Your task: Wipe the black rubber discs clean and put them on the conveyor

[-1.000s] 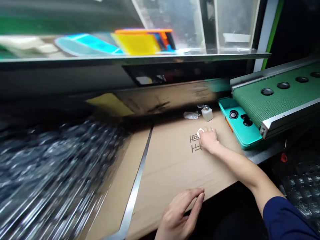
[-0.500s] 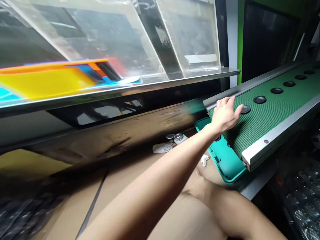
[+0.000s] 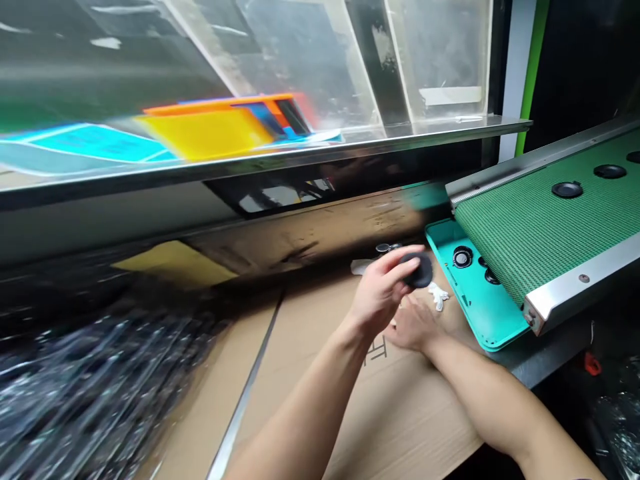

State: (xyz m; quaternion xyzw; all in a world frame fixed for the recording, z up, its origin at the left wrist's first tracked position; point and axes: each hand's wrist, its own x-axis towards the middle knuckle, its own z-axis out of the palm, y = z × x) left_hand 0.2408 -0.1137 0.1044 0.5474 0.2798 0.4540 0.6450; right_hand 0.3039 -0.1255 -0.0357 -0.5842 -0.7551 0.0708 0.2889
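My left hand (image 3: pixel 383 287) pinches a round black disc (image 3: pixel 417 269) between thumb and fingers, held up over the cardboard. Just behind it, my right hand (image 3: pixel 413 325) rests on the cardboard (image 3: pixel 320 373), its fingers loosely spread and partly covered by the left hand. Similar black discs (image 3: pixel 567 190) with a small tab lie spaced along the green conveyor belt (image 3: pixel 525 233) at the right. Below the belt's end is a teal tray (image 3: pixel 487 327) with a few round black pieces (image 3: pixel 463 257) in it.
Crumpled white tissue (image 3: pixel 439 297) lies beside the tray. Stacked clear plastic trays (image 3: pixel 100 400) fill the lower left, near a yellow sheet (image 3: pixel 175 261). A metal-edged shelf (image 3: pixel 380 139) with a yellow and orange box (image 3: pixel 210 133) runs across above. The conveyor's metal rail (image 3: pixel 585 277) juts out at right.
My left hand has come back from the belt's end toward me, now with a black disc in it. My right hand has come into view. The camera view has turned left.
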